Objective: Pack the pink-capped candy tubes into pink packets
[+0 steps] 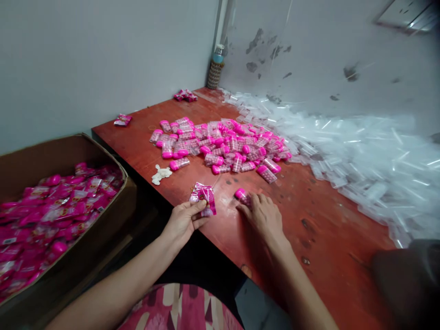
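Observation:
Near the table's front edge, my left hand (182, 222) pinches a shiny pink printed packet (208, 195) between thumb and fingers. My right hand (267, 214) is closed round a small clear candy container with a pink cap (242, 196), low over the red table (227, 233); the fingers hide part of it. Beyond both hands lies a heap of similar pink-capped containers (223, 142), filled with small round pink pieces. A whitish crumpled lump (161, 174) sits on the table to the left of the packet.
At left stands a cardboard box (129, 192) holding many pink packets (65, 211). Clear plastic sleeves (357, 151) are piled along the right wall. A bottle in a woven holder (215, 73) stands in the back corner. Loose pink packets (185, 95) lie at the far edge.

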Available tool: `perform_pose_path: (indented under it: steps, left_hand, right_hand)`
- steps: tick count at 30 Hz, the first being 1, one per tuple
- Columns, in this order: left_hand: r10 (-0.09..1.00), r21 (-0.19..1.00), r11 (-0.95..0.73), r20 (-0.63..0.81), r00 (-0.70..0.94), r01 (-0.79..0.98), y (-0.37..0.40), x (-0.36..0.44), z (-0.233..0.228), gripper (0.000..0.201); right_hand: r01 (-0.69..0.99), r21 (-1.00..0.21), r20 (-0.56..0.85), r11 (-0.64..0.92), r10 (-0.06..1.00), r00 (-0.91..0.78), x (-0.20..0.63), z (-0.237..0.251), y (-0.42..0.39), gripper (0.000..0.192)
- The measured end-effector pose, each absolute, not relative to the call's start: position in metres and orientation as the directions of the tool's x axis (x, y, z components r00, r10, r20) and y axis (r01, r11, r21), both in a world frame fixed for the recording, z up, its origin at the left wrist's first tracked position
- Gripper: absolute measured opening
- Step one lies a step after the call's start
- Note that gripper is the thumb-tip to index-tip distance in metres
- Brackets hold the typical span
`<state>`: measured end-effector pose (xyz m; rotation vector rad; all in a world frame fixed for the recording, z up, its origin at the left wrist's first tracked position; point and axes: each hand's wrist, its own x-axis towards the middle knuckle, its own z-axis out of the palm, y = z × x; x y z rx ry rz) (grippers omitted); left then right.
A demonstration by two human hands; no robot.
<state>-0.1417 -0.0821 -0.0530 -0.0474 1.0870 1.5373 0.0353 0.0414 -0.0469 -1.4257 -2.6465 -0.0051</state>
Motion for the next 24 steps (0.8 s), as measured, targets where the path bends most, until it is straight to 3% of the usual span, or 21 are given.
perform_pose_path:
  steps: [2, 3, 6, 8, 10, 13, 19, 24]
  left_hand:
    - [0.747, 0.527, 0.058, -0.587, -0.314, -0.848, -0.079, -0.139, -0.053, 0.009]
    - [0.741, 0.497, 0.029, -0.593, -0.314, -0.868, -0.078, -0.138, -0.053, 0.01]
    - [0.719, 0.419, -0.022, -0.624, -0.306, -0.908, -0.075, -0.137, -0.052, 0.01]
    - [0.712, 0.379, -0.054, -0.634, -0.302, -0.924, -0.073, -0.137, -0.052, 0.009]
    - [0.718, 0.359, -0.083, -0.626, -0.305, -0.93, -0.071, -0.136, -0.052, 0.009]
    - [0.738, 0.361, -0.103, -0.597, -0.315, -0.927, -0.069, -0.134, -0.05, 0.008]
    - [0.785, 0.382, -0.13, -0.524, -0.33, -0.915, -0.069, -0.122, -0.045, 0.009]
    - [0.826, 0.504, -0.082, -0.449, -0.342, -0.86, -0.072, -0.118, -0.043, 0.019]
  right_hand:
    - [0.856, -0.04, 0.03, 0.515, 0.857, -0.514, 0.036, -0.049, 0.045, 0.029]
    - [0.863, -0.094, 0.005, 0.497, 0.867, -0.499, 0.035, -0.049, 0.043, 0.029]
    - [0.766, -0.48, -0.029, 0.426, 0.866, -0.5, 0.03, -0.048, 0.02, 0.031]
    - [0.58, -0.768, -0.087, 0.27, 0.854, -0.512, 0.025, -0.047, -0.005, 0.032]
    - [0.413, -0.909, -0.182, 0.052, 0.843, -0.506, 0.019, -0.046, -0.031, 0.033]
    - [0.285, -0.954, -0.229, -0.097, 0.849, -0.477, 0.009, -0.046, -0.06, 0.031]
    - [0.232, -0.968, -0.179, -0.101, 0.921, -0.347, -0.008, -0.05, -0.073, 0.03]
    - [0.15, -0.98, -0.174, -0.132, 0.93, -0.323, -0.015, -0.056, -0.07, 0.03]
